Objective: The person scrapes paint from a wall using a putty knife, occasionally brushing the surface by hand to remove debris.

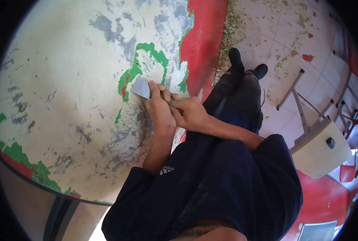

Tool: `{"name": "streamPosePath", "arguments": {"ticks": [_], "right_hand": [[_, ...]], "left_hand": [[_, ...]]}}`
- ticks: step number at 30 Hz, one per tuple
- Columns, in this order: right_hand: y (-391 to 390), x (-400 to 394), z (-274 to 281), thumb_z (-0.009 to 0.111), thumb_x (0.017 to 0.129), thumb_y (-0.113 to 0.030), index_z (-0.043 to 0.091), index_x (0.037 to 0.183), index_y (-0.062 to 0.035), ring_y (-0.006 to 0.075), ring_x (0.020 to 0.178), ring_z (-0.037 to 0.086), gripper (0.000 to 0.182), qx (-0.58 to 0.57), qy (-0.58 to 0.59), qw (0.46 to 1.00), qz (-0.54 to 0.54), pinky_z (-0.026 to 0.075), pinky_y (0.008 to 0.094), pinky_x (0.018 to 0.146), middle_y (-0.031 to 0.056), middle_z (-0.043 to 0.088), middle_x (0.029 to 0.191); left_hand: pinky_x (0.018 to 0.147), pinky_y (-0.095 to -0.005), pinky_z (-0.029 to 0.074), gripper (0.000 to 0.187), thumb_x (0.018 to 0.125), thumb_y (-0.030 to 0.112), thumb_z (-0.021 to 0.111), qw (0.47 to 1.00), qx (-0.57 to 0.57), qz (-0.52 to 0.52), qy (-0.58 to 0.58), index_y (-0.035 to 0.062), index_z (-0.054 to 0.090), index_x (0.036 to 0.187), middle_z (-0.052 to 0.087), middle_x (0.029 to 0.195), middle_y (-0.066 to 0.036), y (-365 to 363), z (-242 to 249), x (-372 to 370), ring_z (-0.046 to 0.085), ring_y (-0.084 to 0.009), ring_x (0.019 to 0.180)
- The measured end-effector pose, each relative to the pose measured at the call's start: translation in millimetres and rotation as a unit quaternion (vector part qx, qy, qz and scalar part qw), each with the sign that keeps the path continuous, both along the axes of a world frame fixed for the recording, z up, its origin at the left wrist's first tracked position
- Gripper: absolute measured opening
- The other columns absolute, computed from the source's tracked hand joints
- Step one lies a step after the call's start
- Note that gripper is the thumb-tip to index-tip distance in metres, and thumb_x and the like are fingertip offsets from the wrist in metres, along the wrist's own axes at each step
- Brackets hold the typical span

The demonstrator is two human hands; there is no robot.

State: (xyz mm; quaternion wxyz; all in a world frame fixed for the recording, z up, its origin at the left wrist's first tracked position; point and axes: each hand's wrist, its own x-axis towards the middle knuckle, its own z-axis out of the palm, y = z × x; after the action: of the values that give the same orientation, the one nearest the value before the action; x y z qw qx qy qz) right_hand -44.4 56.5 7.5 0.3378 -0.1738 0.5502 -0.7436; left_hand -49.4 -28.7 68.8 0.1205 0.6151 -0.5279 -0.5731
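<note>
A paint scraper [140,88] with a flat grey metal blade lies against the wall [66,84], its edge beside a patch of green paint [126,80]. Close behind the blade, my left hand [158,106] is closed round the scraper, one finger stretched toward the metal. My right hand [191,113] grips farther back, up against the left one. Both hands cover the handle almost fully. Around the blade the surface is bare off-white with grey scuffs, and ragged green paint borders it.
Red paint [205,44] covers the wall's strip beside the floor. Paint flakes [237,24] are strewn along the tiled floor [263,44], with larger red pieces [308,58] farther out. A desk chair [321,148] stands at the right. My shoes [236,57] are near the wall's base.
</note>
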Motion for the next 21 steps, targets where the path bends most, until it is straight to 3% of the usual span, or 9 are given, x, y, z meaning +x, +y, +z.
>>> {"name": "streamPosePath", "arguments": {"ticks": [4, 16, 18, 21], "right_hand": [[-7, -13, -5, 0.057, 0.077, -0.008, 0.064, 0.08, -0.0028, 0.0379, 0.055, 0.057, 0.01, 0.013, 0.032, 0.999, 0.004, 0.045, 0.0411, 0.05, 0.0206, 0.057, 0.063], [-5, -2, -1, 0.056, 0.077, -0.009, 0.063, 0.079, -0.0021, 0.0384, 0.053, 0.056, 0.01, -0.033, 0.012, 0.999, -0.039, 0.045, 0.0427, 0.05, 0.0215, 0.055, 0.062], [-7, -4, 2, 0.056, 0.077, -0.005, 0.064, 0.084, -0.0017, 0.0361, 0.054, 0.057, 0.011, -0.04, 0.011, 0.999, -0.019, 0.044, 0.0394, 0.05, 0.0215, 0.055, 0.064], [-18, -11, -2, 0.055, 0.077, -0.006, 0.063, 0.085, -0.0018, 0.0353, 0.055, 0.058, 0.012, -0.039, 0.055, 0.997, -0.027, 0.045, 0.0393, 0.051, 0.0212, 0.055, 0.065]], "left_hand": [[0.054, -0.0302, 0.044, 0.032, 0.097, 0.036, 0.044, 1.0, -0.021, 0.012, -0.01, 0.0099, 0.047, 0.079, 0.039, 0.059, 0.0, 0, 0, -11, 0.047, -0.0166, 0.053], [0.053, -0.0317, 0.045, 0.029, 0.098, 0.028, 0.042, 0.997, -0.077, 0.01, 0.026, 0.0074, 0.044, 0.079, 0.04, 0.06, -0.001, 2, 0, 4, 0.043, -0.0154, 0.05], [0.054, -0.0309, 0.045, 0.03, 0.098, 0.029, 0.042, 0.992, -0.114, 0.035, 0.029, 0.0075, 0.044, 0.078, 0.04, 0.061, -0.001, 7, 0, -2, 0.042, -0.0151, 0.05], [0.052, -0.0313, 0.047, 0.028, 0.098, 0.029, 0.042, 0.993, -0.11, -0.043, 0.02, 0.0072, 0.044, 0.08, 0.04, 0.062, -0.001, -10, 18, -30, 0.042, -0.0132, 0.051]]}}
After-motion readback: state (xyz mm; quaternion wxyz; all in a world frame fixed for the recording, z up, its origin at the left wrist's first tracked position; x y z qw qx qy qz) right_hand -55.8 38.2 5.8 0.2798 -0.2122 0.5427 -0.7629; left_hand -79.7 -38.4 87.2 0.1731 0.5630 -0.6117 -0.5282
